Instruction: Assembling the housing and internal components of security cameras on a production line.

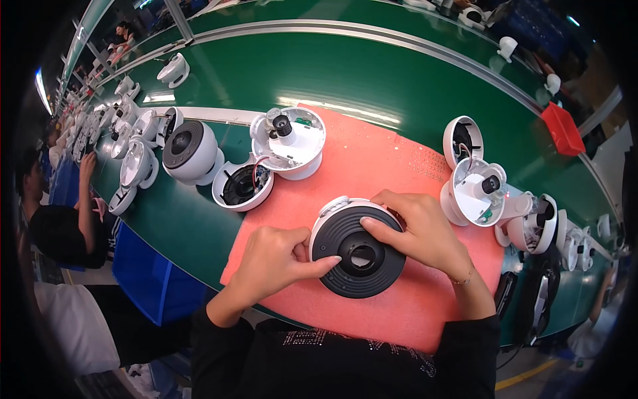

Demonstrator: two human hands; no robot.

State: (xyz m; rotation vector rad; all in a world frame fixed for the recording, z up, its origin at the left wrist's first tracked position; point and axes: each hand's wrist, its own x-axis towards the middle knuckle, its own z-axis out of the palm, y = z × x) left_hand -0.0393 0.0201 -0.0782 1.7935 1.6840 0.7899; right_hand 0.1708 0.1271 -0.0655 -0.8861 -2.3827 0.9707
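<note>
Left hand [282, 261]: pinching camera [359, 251] at left rim, thumb on front | right hand [425, 229]: pinching upper-right rim, thumb on front | camera: over pink mat [372, 320] on desk [178, 228]

Beside the green worktop [279, 63], at left, a blue bin [141, 263] stands near a person in black [65, 231]. A red tray [563, 130] sits far right by a metal rail [372, 30]. A yellow line [527, 375] crosses the floor at lower right.

The middle is bright and sharp, glare streaks the green worktop [266, 66], and the bent edges darken.
</note>
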